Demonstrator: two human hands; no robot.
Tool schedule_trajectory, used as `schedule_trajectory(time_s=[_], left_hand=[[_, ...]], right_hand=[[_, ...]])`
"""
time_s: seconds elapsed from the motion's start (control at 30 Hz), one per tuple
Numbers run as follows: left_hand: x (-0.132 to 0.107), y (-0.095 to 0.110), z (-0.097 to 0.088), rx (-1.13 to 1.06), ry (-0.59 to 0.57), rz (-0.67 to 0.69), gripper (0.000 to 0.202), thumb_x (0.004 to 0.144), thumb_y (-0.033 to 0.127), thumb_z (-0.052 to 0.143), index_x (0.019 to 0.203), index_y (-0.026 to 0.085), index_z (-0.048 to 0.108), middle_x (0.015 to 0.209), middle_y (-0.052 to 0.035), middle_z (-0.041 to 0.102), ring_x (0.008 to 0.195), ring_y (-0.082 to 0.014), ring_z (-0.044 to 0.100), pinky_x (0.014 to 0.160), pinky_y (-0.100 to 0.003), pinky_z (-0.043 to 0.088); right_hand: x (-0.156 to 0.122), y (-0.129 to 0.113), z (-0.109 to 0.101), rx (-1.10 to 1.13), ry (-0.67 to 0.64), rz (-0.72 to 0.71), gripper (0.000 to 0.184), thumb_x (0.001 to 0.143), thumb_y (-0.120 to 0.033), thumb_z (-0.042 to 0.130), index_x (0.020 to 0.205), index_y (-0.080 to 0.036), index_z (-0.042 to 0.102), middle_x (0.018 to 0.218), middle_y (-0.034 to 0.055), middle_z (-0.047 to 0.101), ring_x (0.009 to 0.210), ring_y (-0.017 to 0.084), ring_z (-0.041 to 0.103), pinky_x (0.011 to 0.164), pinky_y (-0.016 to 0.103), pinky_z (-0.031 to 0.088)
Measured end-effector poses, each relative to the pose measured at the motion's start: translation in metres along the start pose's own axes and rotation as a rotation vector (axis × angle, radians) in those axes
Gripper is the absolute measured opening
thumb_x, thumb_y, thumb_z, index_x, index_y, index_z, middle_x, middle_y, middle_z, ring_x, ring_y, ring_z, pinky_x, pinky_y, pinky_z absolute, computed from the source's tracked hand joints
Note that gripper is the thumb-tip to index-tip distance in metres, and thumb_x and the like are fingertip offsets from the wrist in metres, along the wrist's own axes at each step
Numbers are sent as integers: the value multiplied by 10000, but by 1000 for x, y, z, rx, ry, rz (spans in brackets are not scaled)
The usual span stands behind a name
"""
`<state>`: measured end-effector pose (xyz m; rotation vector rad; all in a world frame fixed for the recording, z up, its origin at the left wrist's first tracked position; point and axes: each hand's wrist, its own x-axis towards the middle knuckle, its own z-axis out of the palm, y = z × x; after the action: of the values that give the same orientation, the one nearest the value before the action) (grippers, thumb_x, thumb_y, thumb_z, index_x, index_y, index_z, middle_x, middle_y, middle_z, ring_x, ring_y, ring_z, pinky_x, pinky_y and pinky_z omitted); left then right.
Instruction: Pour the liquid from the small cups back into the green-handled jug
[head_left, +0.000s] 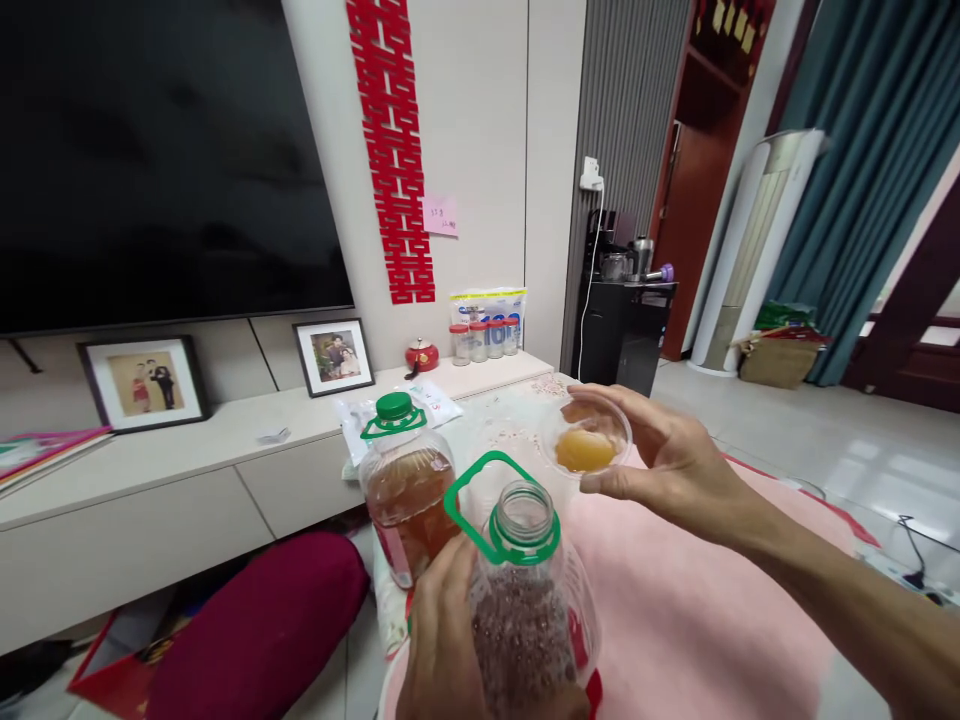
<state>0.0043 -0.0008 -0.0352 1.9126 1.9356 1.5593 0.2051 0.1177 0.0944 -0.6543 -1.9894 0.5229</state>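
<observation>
My right hand (667, 455) grips a clear plastic bowl (622, 425) by its side, thumb below and fingers along the rim. Some amber liquid (585, 450) lies in the bowl, which is held above the table, right of and behind the open bottle. My left hand (444, 635) is wrapped around a large clear plastic bottle (521, 620). That bottle has no cap, a green carrying ring (525, 540) at its neck, and droplets over its wall. Just behind it on the left stands a similar bottle (412, 490) of amber-brown liquid, closed with a green cap (394, 404).
A pink cloth (690, 600) covers the table. Behind, a low cabinet (247, 425) carries framed photos (334, 356), a red pot (421, 355) and several red-lidded jars (478, 342). A dark red stool (262, 630) stands at lower left.
</observation>
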Motion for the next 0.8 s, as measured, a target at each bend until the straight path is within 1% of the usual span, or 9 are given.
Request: schedule_trajectory(time_s=[0.07, 0.13, 0.23, 0.3, 0.37, 0.43, 0.53, 0.7, 0.8], left_hand=[[1, -1, 0, -20, -2, -8, 1010, 593, 501, 748, 1475, 335, 284, 1443, -153, 527, 1350, -422, 544, 1085, -606, 538], [1, -1, 1, -10, -6, -37, 1060, 542, 443, 777, 1467, 366, 266, 1444, -143, 526, 1334, -427, 554, 1060, -619, 555], [2, 3, 5, 26, 13, -46, 1131, 436, 313, 770, 1447, 346, 263, 1439, -167, 522, 1347, -450, 534, 1025, -643, 570], [2, 7, 7, 31, 42, -39, 1119, 405, 277, 738, 1428, 322, 284, 1411, -181, 536, 1331, -448, 546, 1001, -636, 584], [2, 9, 9, 32, 72, -40, 1086, 415, 282, 726, 1418, 297, 309, 1387, -184, 551, 1307, -441, 568, 986, -626, 591], [2, 10, 9, 28, 95, -41, 1068, 430, 307, 737, 1415, 269, 327, 1369, -190, 563, 1288, -441, 581, 987, -624, 588], [2, 10, 9, 16, 92, -30, 1051, 435, 310, 749, 1407, 243, 357, 1355, -197, 572, 1272, -439, 586, 999, -613, 583], [2, 12, 9, 26, 104, -11, 1036, 444, 280, 704, 1416, 249, 345, 1347, -182, 564, 1258, -434, 588, 996, -634, 574], [1, 8, 8, 31, 112, -11, 1052, 437, 286, 712, 1424, 261, 348, 1352, -176, 569, 1258, -442, 590, 995, -631, 579]], right_hand=[[7, -9, 1, -107, -37, -120, 606, 823, -364, 833, 1375, -312, 587, 1200, 52, 730, 1090, 242, 716, 987, 463, 581], [12, -16, 2, -194, -71, -235, 615, 855, -375, 810, 1410, -301, 554, 1199, 56, 724, 1089, 226, 705, 971, 431, 579], [17, -23, 1, -288, -117, -351, 613, 897, -380, 771, 1445, -276, 517, 1212, 73, 717, 1101, 222, 692, 951, 403, 583], [19, -27, 0, -330, -141, -380, 597, 919, -390, 742, 1454, -270, 506, 1234, 85, 713, 1117, 232, 689, 950, 406, 589], [21, -31, -1, -360, -165, -401, 575, 940, -386, 713, 1458, -262, 499, 1268, 99, 705, 1148, 242, 682, 965, 417, 591], [22, -34, -2, -388, -182, -438, 550, 964, -335, 678, 1468, -236, 483, 1306, 121, 692, 1189, 246, 666, 995, 426, 583], [23, -38, -3, -432, -200, -494, 542, 974, -228, 626, 1487, -212, 452, 1324, 142, 681, 1224, 251, 646, 1021, 436, 574], [25, -42, -3, -470, -214, -525, 532, 983, -193, 584, 1492, -220, 432, 1326, 147, 668, 1219, 249, 642, 987, 426, 596], [25, -43, -3, -492, -217, -530, 513, 984, -179, 574, 1478, -216, 438, 1305, 151, 663, 1201, 246, 645, 963, 415, 605]])
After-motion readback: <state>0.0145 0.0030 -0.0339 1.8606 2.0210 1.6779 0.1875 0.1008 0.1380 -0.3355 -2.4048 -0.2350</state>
